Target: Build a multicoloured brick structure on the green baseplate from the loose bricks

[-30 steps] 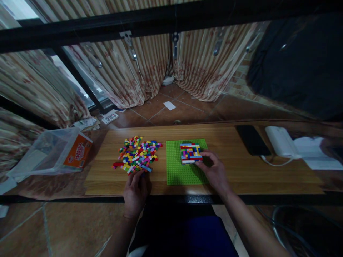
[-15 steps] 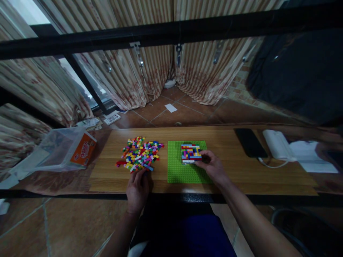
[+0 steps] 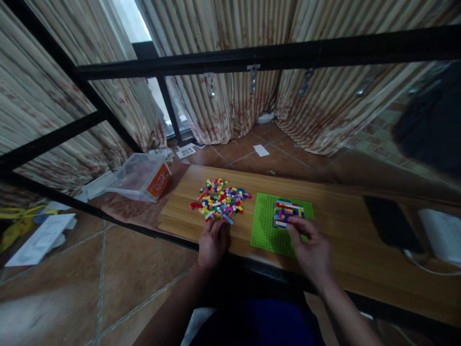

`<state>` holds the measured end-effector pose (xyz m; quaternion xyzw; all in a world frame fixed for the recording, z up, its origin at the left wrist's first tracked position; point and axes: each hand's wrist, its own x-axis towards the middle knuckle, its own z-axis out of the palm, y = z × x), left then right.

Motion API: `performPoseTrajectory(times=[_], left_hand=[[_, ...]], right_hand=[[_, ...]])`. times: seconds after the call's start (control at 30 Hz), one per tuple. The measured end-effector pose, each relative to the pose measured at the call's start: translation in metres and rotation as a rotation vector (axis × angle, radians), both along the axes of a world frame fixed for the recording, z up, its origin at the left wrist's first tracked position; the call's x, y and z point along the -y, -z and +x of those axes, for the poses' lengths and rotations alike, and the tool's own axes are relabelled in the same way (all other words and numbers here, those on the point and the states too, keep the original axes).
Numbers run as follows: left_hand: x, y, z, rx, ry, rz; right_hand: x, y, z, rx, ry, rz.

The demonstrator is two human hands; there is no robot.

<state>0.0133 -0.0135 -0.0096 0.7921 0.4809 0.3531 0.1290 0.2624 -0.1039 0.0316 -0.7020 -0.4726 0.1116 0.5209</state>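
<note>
A pile of loose, many-coloured toy bricks (image 3: 221, 201) lies on the wooden tabletop. At its near edge is my left hand (image 3: 212, 242), its fingers bent and drawn together; whatever they pinch is hidden. To the right, a green studded baseplate (image 3: 262, 233) carries a small block of stacked coloured bricks (image 3: 284, 211), layered in rows. My right hand (image 3: 311, 242) has its thumb and fingers closed at the near right corner of that stack, partly covering it.
Left of the table (image 3: 176, 206) lies a clear plastic box (image 3: 139, 178) with an orange label. A black phone (image 3: 392, 223) with a cable and a white device (image 3: 441, 235) rest on the right. A dark rail (image 3: 223, 65) crosses above, before striped curtains.
The view has turned left, so everything sits further right in the picture. My right hand has shifted slightly toward the stack's near corner. My left hand stays by the pile's near edge.
</note>
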Motion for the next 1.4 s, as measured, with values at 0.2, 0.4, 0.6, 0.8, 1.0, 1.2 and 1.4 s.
performPoseTrajectory(times=[0.2,0.4,0.6,0.8,1.0,1.2,1.4], left_hand=[[0.001,-0.001,0.001,0.018,0.012,-0.001],[0.001,0.004,-0.001,-0.016,0.022,0.009],[0.003,0.001,0.001,-0.018,0.011,-0.008],[0.004,-0.002,0.002,-0.028,-0.001,-0.010],[0.003,-0.003,0.001,-0.035,0.011,-0.011],[-0.001,0.002,-0.002,-0.045,0.019,0.016],[-0.003,0.003,-0.002,-0.048,0.017,0.019]], right_hand=[[-0.047,0.006,-0.056,0.194,-0.320,-0.089],[-0.102,0.020,-0.060,0.389,-0.393,-0.226],[-0.116,0.024,-0.059,0.451,-0.466,-0.287],[-0.112,0.025,-0.060,0.438,-0.468,-0.299],[-0.090,0.014,-0.066,0.246,-0.404,-0.199],[-0.032,0.010,-0.069,-0.516,-0.294,-0.127],[0.027,0.016,-0.034,-0.856,-0.079,-0.209]])
